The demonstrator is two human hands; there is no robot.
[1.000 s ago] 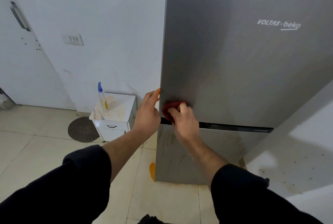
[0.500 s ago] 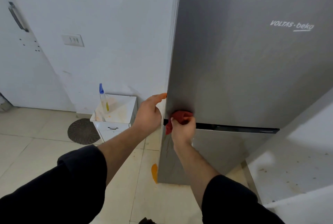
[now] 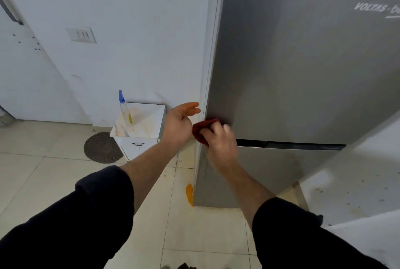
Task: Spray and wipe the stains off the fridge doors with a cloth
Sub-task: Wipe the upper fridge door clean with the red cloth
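Note:
The steel fridge's upper door (image 3: 303, 63) fills the right side, with the lower door (image 3: 270, 167) beneath a dark gap. My right hand (image 3: 220, 143) is shut on a red cloth (image 3: 202, 128) and presses it against the bottom left corner of the upper door. My left hand (image 3: 179, 123) is open, fingers pointing at the fridge's left edge, just left of the cloth. A spray bottle (image 3: 125, 108) with a blue nozzle stands on a small white cabinet to the left.
The small white cabinet (image 3: 149, 130) stands against the wall left of the fridge, its top stained. A round dark mat (image 3: 99, 147) lies on the tiled floor beside it. An orange spot (image 3: 189, 194) marks the floor at the fridge's corner. A white counter (image 3: 357, 182) is at the right.
My right hand with the cloth has moved from the gap between the doors up onto the upper door's bottom left corner. My view has shifted left. My left hand stays at the fridge's edge.

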